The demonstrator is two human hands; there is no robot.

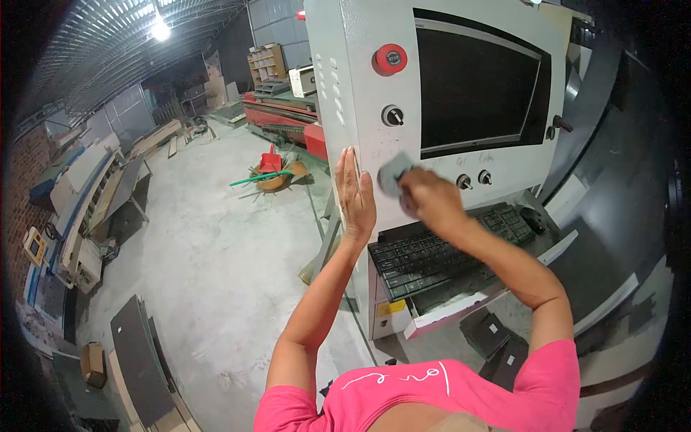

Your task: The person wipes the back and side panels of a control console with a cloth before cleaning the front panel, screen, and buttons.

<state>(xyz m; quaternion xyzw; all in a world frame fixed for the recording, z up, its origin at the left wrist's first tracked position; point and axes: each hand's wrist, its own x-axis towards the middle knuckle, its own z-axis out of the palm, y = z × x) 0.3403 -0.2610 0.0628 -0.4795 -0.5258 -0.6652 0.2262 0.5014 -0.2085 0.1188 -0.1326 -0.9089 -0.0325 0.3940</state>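
Observation:
My left hand (355, 196) lies flat with its fingers stretched upward against the left edge of a white control cabinet (367, 137). A grey cloth (394, 175), blurred by motion, is gripped in my right hand (432, 198) against the cabinet's front panel. The cloth is below a black switch (393, 115) and a red stop button (389, 60), left of the dark screen (479, 86). Two more switches (464, 181) sit right of my right hand. Under my right forearm is a black keyboard (417, 259) on a pulled-out tray.
A black mouse (533, 220) sits right of the keyboard. On the floor to the left are a basket (272, 181) with a red dustpan (271, 160), and dark boards (140, 360). A red machine (281, 119) stands behind the cabinet. Dark boxes (486, 333) lie below the tray.

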